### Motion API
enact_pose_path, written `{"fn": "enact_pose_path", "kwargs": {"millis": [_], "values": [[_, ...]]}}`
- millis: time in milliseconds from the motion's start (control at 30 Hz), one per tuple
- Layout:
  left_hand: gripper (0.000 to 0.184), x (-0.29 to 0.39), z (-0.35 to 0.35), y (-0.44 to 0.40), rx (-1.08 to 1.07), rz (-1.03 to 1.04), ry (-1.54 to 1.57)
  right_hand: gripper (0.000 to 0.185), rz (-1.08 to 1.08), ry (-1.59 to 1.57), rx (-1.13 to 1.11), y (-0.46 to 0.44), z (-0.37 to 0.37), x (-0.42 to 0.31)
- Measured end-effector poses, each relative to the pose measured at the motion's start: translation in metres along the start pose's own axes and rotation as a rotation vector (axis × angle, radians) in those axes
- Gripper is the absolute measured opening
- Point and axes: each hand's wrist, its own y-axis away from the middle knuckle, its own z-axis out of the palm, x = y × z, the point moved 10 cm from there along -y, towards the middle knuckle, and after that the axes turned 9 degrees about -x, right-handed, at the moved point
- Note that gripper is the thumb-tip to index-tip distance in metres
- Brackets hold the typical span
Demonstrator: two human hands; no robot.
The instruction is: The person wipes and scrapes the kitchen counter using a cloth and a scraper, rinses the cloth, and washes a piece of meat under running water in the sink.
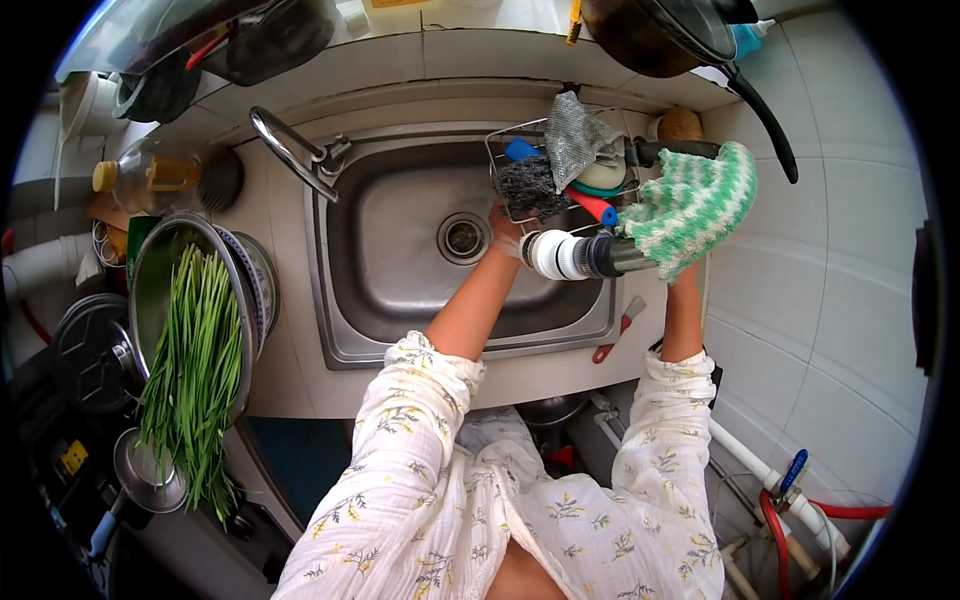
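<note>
A white ribbed tap nozzle (553, 254) on a dark pipe points left over the steel sink (380, 230), with water spraying from its end. My left hand (504, 222) is in the sink beside that spray, its fingers mostly hidden by the wire caddy (497, 150). A green and white striped cloth (695, 205) drapes over the pipe on the right. My right forearm reaches up to the cloth, and the hand is hidden behind it. In the caddy are a grey mesh scrubber (575, 140), a dark scouring pad (533, 187) and a red-and-blue handle (595, 207).
Left of the sink, a metal bowl (150, 300) holds long green chives (195, 350). A second, chrome tap (285, 150) curves over the sink's left rim. A red-handled peeler or brush (618, 330) lies on the counter's right. A black-handled pan (680, 40) overhangs the back right.
</note>
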Motion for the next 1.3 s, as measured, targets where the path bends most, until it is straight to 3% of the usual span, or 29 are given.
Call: {"fn": "enact_pose_path", "kwargs": {"millis": [100, 133, 200, 233, 300, 333, 400, 467, 567, 633, 700, 733, 800, 833, 900, 933, 1000, 1067, 1167, 1233, 1300], "values": [[0.014, 0.012, -0.002, 0.01, -0.004, 0.059, -0.06, 0.037, 0.13, -0.375, -0.029, 0.031, 0.027, 0.018], [0.014, 0.018, -0.004, 0.016, -0.002, 0.093, -0.093, 0.037, 0.048, -0.257, -0.062, 0.049, 0.042, 0.011], [0.015, 0.031, -0.016, 0.03, 0.021, 0.16, -0.123, 0.033, 0.207, -0.341, -0.018, 0.088, 0.098, 0.046], [0.015, 0.028, -0.025, 0.037, 0.033, 0.132, -0.02, 0.03, 0.45, -0.542, 0.06, 0.111, 0.136, 0.073], [0.016, 0.004, -0.04, 0.043, 0.041, -0.057, 0.37, 0.032, 0.659, -1.224, -0.108, 0.116, 0.227, 0.029], [0.015, 0.007, -0.048, 0.045, 0.051, 0.008, 0.456, 0.031, 0.675, -1.575, -0.227, 0.108, 0.27, 0.008], [0.014, 0.012, -0.065, 0.052, 0.07, 0.139, 0.622, 0.029, 0.675, -1.993, -0.282, 0.091, 0.321, -0.013], [0.017, 0.031, -0.072, 0.075, 0.097, 0.146, 0.606, 0.027, 0.669, -2.115, -0.128, 0.078, 0.34, -0.007], [0.027, 0.037, -0.063, 0.091, -0.009, 0.132, 0.556, 0.025, 0.433, -1.931, -0.261, 0.06, 0.357, 0.019], [0.033, 0.042, -0.052, 0.091, -0.089, 0.131, 0.549, 0.028, 0.665, -1.455, -0.3, 0.072, 0.368, 0.044], [0.039, 0.062, -0.033, 0.099, -0.134, 0.135, 0.591, 0.031, 0.599, -1.048, -0.3, 0.075, 0.338, 0.024], [0.044, 0.057, -0.034, 0.084, -0.097, 0.108, 0.604, 0.033, 0.438, -0.883, -0.289, 0.08, 0.305, -0.022], [0.044, 0.036, -0.042, 0.043, -0.138, 0.177, 0.337, 0.039, 0.206, -0.643, -0.219, 0.089, 0.264, -0.076], [0.044, 0.031, -0.044, 0.035, -0.154, 0.211, 0.202, 0.039, 0.272, -0.638, -0.189, 0.096, 0.266, -0.058], [0.044, 0.013, -0.021, 0.065, -0.177, 0.047, 0.309, 0.038, 0.398, -0.634, -0.126, 0.108, 0.274, -0.014], [0.044, 0.008, -0.014, 0.074, -0.218, 0.115, 0.264, 0.033, 0.691, -0.977, -0.152, 0.104, 0.266, -0.041], [0.039, 0.009, -0.006, 0.084, -0.273, 0.151, 0.215, 0.029, 0.632, -0.42, -0.457, 0.103, 0.283, 0.021], [0.03, 0.022, 0.004, 0.096, -0.312, 0.094, 0.21, 0.028, 0.55, -0.303, -0.458, 0.103, 0.283, 0.027], [0.027, 0.043, -0.001, 0.076, -0.28, 0.008, 0.291, 0.033, 0.412, -0.777, -0.035, 0.115, 0.243, -0.04], [0.028, 0.027, -0.003, 0.067, -0.26, -0.04, 0.437, 0.039, 0.259, -0.503, -0.069, 0.123, 0.258, -0.02], [0.03, 0.014, 0.005, 0.068, -0.301, -0.013, 0.642, 0.038, 0.371, -0.543, -0.167, 0.101, 0.269, -0.004]]}}
